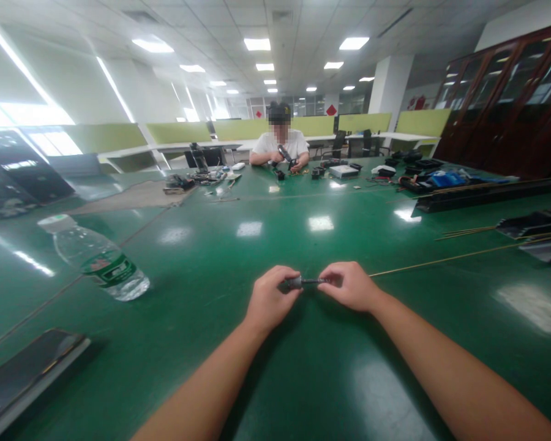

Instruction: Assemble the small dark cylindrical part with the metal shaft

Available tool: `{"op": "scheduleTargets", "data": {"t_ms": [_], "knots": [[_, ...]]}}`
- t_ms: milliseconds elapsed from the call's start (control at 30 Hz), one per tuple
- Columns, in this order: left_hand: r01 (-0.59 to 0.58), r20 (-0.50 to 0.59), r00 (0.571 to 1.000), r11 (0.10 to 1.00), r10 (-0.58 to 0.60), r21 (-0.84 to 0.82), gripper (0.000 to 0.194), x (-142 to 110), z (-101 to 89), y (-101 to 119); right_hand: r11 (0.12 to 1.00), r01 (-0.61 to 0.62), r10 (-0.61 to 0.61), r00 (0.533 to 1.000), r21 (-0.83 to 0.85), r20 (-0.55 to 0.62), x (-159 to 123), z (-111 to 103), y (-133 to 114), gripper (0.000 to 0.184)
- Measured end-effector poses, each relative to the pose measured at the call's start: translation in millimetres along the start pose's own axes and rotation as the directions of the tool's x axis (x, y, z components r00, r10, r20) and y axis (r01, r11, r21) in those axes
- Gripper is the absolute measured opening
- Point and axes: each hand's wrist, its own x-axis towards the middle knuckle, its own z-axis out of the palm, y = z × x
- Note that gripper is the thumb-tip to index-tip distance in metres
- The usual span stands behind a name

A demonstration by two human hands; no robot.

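Note:
Low over the green table (229, 343), both my hands hold a small grey cylinder with a thin dark shaft (310, 281). My left hand (273, 297) is closed round the grey cylinder end. At the other end, the fingertips of my right hand (351, 285) pinch the shaft; they hide its tip. The shaft lies roughly level between the hands. A thin brass-coloured rod (422, 263) runs rightward from behind my right wrist; whether it touches the hand I cannot tell.
A clear water bottle (112, 266) and a dark flat device (37, 367) are on the left. Dark rails (487, 195) and more thin rods lie at right. Across the table a person (280, 147) handles a dark tool, with several electronic parts (344, 170) nearby.

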Motion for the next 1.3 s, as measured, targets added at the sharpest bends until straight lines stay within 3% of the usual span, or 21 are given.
{"op": "scheduleTargets", "data": {"t_ms": [333,767,867,1033,1133,1200,1233,1300], "knots": [[0.010,-0.010,1.000,1.000,-0.009,0.011,0.020,0.6,-0.4,-3.2,1.000,-0.002,0.002,1.000,0.015,-0.009,-0.1,0.8,2.6,0.009],[0.127,-0.002,0.992,0.991,-0.127,-0.048,0.022,2.9,-0.9,-1.9,1.000,0.000,0.000,1.000,0.003,-0.030,1.3,-5.0,1.4,0.010],[0.253,-0.039,0.963,0.946,-0.266,-0.200,0.036,5.0,0.3,-6.4,1.000,-0.001,0.002,0.997,0.017,-0.081,1.7,-8.0,2.0,0.010],[0.459,-0.048,0.849,0.780,-0.526,-0.427,0.048,10.2,-2.5,-15.8,0.999,-0.005,0.006,0.999,0.035,-0.039,1.6,-5.2,4.8,0.009],[0.492,-0.049,0.773,0.646,-0.632,-0.584,0.053,12.8,-19.8,-14.7,0.999,-0.012,0.013,1.000,0.041,-0.017,1.7,-1.7,5.8,0.010],[0.495,-0.030,0.748,0.586,-0.663,-0.641,0.057,9.4,-43.2,-10.2,0.999,-0.015,0.015,1.000,0.042,0.001,1.9,0.2,5.7,0.010],[0.509,-0.027,0.740,0.586,-0.673,-0.630,0.058,4.7,-58.4,-7.4,0.999,-0.014,0.014,1.000,0.042,0.014,1.9,1.1,5.4,0.010],[0.569,-0.083,0.727,0.666,-0.682,-0.483,0.056,-12.6,-93.9,-1.8,0.999,-0.017,0.015,0.999,0.044,0.044,1.8,2.9,4.7,0.011]]}}
